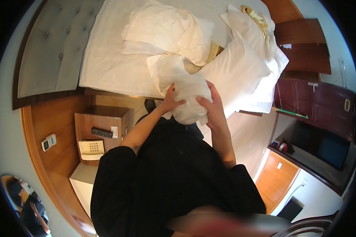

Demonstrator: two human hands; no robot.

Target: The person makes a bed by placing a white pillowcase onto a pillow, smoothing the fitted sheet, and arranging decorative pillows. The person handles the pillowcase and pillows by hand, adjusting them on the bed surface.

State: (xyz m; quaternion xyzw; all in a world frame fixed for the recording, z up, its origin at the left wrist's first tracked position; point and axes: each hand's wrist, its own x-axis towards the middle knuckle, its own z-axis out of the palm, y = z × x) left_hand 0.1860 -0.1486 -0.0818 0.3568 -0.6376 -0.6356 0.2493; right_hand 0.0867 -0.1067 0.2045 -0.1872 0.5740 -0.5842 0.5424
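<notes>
Between my hands, in front of my body at the bed's near edge, is a bunched end of a white pillow or its cloth cover [191, 102]; which of the two I cannot tell. My left hand [173, 100] presses its left side, thumb on top. On the right side, my right hand [212, 103] grips it with the thumb on top and fingers behind. The rest of the white cloth [169, 69] reaches onto the bed. Beyond it lie a heap of white pillows and cloth [166, 29] and, to the right, large rumpled white bedding [237, 66] with gold fabric [256, 19] on it.
The bed [115, 65] has a grey tufted headboard [59, 50] at left. A nightstand [106, 118] bears a remote control [102, 132] and a telephone [92, 149]. At right are a dark red panel [314, 106], a green stick [293, 113] and a television [320, 142].
</notes>
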